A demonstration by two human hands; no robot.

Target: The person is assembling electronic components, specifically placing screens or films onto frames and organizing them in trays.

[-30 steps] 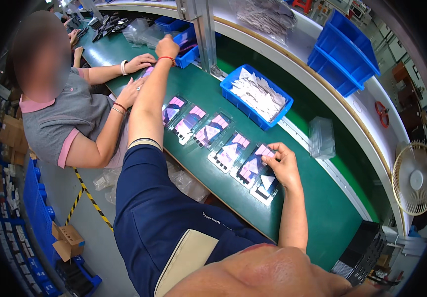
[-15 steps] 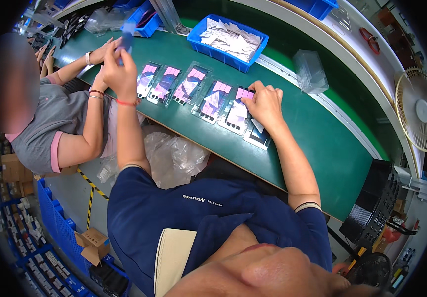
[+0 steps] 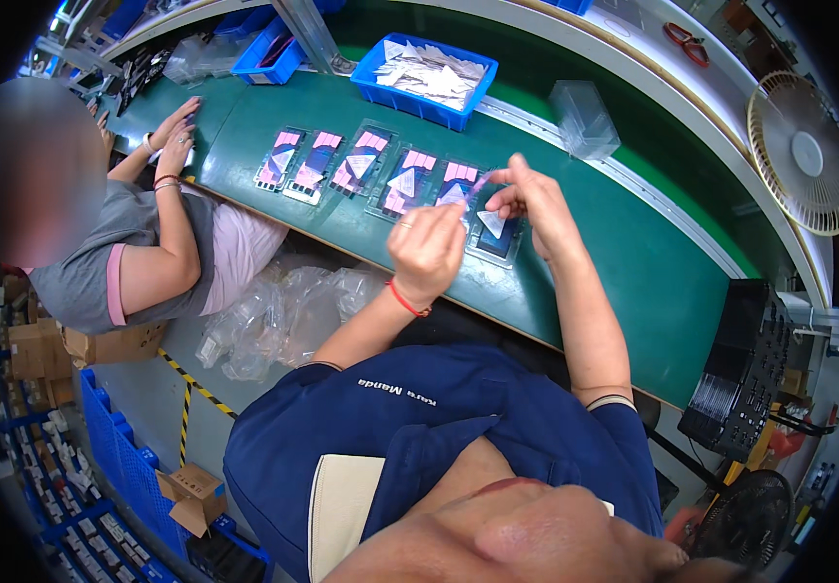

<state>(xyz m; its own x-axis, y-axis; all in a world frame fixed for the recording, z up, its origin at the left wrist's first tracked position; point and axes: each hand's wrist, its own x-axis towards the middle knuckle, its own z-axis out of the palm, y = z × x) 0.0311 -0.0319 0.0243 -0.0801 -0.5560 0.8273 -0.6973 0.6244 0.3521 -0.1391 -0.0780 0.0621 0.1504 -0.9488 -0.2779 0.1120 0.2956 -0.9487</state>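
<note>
My left hand (image 3: 429, 248) is closed, its fingertips over the near edge of the green bench. Between it and my right hand (image 3: 544, 209) shows a thin, see-through purplish film (image 3: 479, 185), small and partly blurred. Both hands' fingertips meet this film. Below them lies a flat pack (image 3: 459, 173) with pink and dark blue parts, partly covered by the left fingers. Just under my right hand is a dark blue pack (image 3: 494, 238) with a white triangular piece (image 3: 490, 223) on it. Several similar pink-and-blue packs in clear trays (image 3: 361, 158) form a row to the left.
A blue bin (image 3: 366, 89) full of white paper pieces stands behind the row. Right of it is a clear plastic box (image 3: 585, 121). A co-worker (image 3: 162, 243) sits at left. Black stacked trays (image 3: 738, 374) stand at the right end; a fan (image 3: 806, 154) is beyond the shelf.
My left hand has come down and right from its raised place near the co-worker. My right hand has lifted off the pack it was touching. The co-worker's hands now rest on the bench.
</note>
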